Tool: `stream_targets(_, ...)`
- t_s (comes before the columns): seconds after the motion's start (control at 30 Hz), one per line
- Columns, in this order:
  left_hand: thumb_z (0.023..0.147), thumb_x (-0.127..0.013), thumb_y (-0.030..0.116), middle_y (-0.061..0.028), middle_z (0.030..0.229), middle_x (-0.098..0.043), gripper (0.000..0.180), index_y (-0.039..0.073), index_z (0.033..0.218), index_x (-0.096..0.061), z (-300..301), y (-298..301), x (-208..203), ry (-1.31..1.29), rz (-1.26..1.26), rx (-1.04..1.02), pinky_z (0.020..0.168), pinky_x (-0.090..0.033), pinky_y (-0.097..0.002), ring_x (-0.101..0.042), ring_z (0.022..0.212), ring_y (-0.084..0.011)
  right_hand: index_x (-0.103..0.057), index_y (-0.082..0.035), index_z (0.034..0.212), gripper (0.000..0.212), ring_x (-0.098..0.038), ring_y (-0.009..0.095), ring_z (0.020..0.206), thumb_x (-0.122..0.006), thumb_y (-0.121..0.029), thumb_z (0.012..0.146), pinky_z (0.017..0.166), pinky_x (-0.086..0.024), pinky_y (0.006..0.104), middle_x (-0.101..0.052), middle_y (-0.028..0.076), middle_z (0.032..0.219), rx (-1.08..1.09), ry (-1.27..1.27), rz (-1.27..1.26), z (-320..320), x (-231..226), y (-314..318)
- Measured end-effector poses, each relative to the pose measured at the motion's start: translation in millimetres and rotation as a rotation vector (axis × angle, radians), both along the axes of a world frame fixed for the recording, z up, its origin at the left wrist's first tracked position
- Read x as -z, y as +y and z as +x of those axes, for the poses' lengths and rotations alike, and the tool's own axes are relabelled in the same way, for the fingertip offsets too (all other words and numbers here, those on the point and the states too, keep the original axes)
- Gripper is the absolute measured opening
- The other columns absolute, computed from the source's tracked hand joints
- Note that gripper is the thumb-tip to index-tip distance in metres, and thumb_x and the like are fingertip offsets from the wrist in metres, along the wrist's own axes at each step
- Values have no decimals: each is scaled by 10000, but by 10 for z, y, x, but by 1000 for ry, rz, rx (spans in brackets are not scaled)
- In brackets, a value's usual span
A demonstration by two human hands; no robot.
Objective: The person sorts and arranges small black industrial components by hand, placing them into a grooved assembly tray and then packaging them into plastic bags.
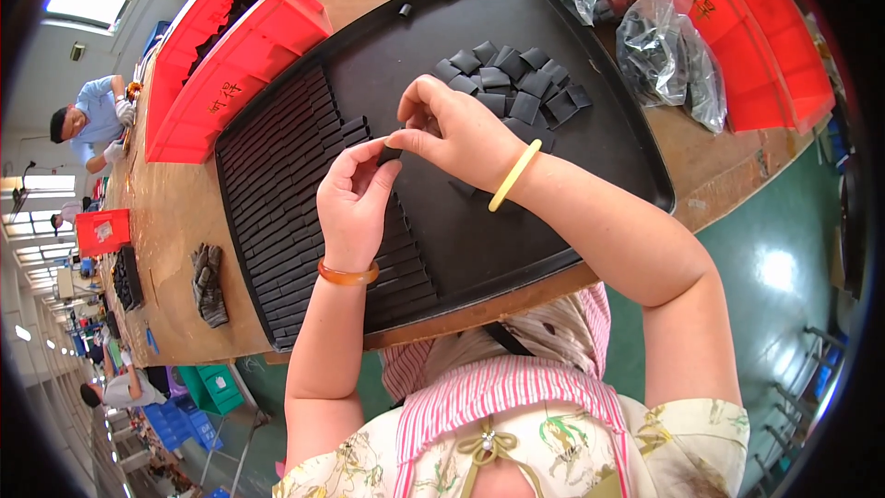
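Note:
My left hand pinches a small black piece between thumb and forefinger, over the middle of a large black tray. My right hand meets it from the right, its thumb tip pressed at the piece's upper end and its other fingers curled. The piece is partly hidden by the fingers. To the left, rows of slim black tube-like pieces lie packed side by side in the tray. Beyond my right hand is a loose heap of flat, squarish black pieces, partly covered by my wrist.
A red crate with dark contents stands left of the tray; another red bin is at the right. Beside that bin lie clear plastic bags. A dark patterned glove rests on the wooden table. Several people work farther left.

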State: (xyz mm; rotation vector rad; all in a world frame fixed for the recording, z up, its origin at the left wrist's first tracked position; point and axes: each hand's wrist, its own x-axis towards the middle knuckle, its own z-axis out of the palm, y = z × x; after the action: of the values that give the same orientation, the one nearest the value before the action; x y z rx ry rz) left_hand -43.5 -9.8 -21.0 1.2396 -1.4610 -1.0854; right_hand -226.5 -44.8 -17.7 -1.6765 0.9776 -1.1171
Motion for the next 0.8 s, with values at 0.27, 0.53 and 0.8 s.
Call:
stream_targets(0.27,876,-690,1,-23,996,-636,245,-23,1113,-635,-43,11,-20,-39,-107,-8,795,-493,-211,-585,863,-74,-686,-26,834,182,-636,284,769,-738,-195,789,712,-527,361,-623,108,856,59,214,-206,-11,-65,76)
stream_targets(0.53,817,-726,-21,-53,964,-661,263,12,1074,-682,21,-38,-84,-296,-282,-56,764,-505,-233,-610,819,-110,-662,-14,881,174,-613,223,716,-718,-171,831,671,-507,325,-612,97,835,107,108,-187,44,19,54)
stream_targets(0.8,781,-722,67,-69,948,-685,186,77,967,-722,397,-661,-153,-897,-583,-50,847,-485,-351,-598,945,-266,-636,23,911,154,-551,128,648,-673,-126,891,613,-460,266,-598,73,770,206,19,-110,-24,-16,-4)
